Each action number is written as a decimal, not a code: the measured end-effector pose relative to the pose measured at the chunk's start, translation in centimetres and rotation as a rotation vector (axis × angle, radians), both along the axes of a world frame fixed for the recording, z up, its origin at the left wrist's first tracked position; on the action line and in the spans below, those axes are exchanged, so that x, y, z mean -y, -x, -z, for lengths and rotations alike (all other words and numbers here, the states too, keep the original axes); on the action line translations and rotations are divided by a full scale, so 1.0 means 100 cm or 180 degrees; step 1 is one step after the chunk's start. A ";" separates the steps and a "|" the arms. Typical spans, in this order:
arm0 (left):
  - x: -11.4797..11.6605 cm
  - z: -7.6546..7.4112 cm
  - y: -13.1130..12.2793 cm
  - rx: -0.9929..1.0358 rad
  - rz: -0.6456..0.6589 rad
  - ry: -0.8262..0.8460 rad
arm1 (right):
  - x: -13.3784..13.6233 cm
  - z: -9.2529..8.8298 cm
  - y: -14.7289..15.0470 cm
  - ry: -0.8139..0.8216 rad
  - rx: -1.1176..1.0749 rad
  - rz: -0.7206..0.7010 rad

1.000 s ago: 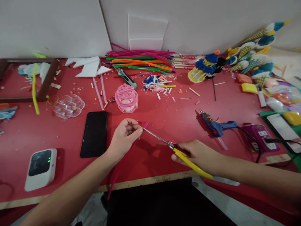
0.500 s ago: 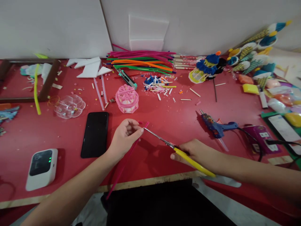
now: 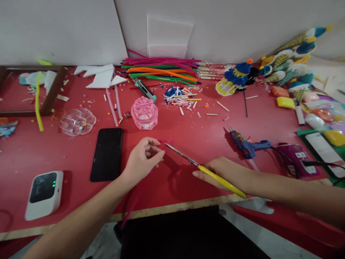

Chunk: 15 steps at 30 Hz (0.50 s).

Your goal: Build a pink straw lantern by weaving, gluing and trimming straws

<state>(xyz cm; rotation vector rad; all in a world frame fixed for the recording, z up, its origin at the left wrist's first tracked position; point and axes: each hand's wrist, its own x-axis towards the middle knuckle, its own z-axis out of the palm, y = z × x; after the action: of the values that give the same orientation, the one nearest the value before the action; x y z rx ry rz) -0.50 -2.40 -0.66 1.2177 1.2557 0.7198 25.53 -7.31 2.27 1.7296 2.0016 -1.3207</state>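
Note:
My left hand [image 3: 144, 156] pinches a dark pink pipe cleaner [image 3: 137, 196], whose long end hangs past the table's front edge. A short bent end sticks out above my fingertips. My right hand [image 3: 225, 172] is wrapped round the yellow handles of a pair of scissors [image 3: 214, 177]. The scissor blades point left, and their tip touches or nearly touches the pipe cleaner beside my left fingertips. Just behind my left hand stands a small pink structure [image 3: 145, 113] with light posts.
A black phone [image 3: 107, 154] and a white device [image 3: 44, 196] lie at left. Pipe cleaners [image 3: 161, 70] and cut bits [image 3: 180, 98] lie at the back. A blue glue gun [image 3: 246, 144] with a cord is at right, near cone-shaped figures [image 3: 289, 68].
The scissors have turned a little, so the handles look closer together. My left hand has stayed nearly in place, and the view has shifted slightly.

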 end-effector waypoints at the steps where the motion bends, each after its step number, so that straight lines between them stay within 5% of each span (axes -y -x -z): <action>1: 0.000 0.000 0.001 -0.0080 0.0013 -0.0075 | 0.000 0.001 0.000 -0.0037 0.0040 -0.0010; 8: 0.003 0.000 0.005 -0.0914 0.0187 -0.0919 | -0.003 0.008 0.004 -0.0196 0.0227 -0.0108; 15: 0.001 0.007 0.009 -0.1045 0.0423 -0.1094 | -0.008 0.006 0.005 -0.0238 0.0210 -0.0330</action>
<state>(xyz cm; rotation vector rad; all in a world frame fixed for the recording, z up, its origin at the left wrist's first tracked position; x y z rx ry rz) -1.44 -2.52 -1.33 1.7398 1.3345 0.6732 25.03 -6.48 1.63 1.6528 2.0977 -1.1555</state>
